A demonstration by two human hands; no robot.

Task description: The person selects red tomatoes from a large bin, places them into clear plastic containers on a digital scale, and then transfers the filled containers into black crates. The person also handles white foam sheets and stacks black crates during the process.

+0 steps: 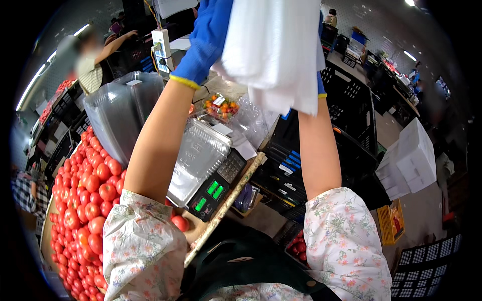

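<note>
A thick bundle of thin, soft white sheets (pixel 273 56) is held up before me, running out of the top of the view. My left hand (pixel 211 41), in a blue knit glove with a yellow cuff, grips its left side. Most of my right hand (pixel 321 81) is hidden behind the bundle on the right; blue glove and yellow cuff show at its edge, and it appears to support that side. Under my forearms, a clear plastic clamshell container (pixel 197 158) rests on a digital scale (pixel 216 190) with lit green displays.
Tomatoes (pixel 86 210) are heaped at left beside nested clear containers (pixel 116 116). Behind the scale are a packed punnet of small tomatoes (pixel 222 108) and a power strip (pixel 162 50). Black crates (pixel 350 105) and white boxes (pixel 408 161) stand at right. A person (pixel 90 64) works at far left.
</note>
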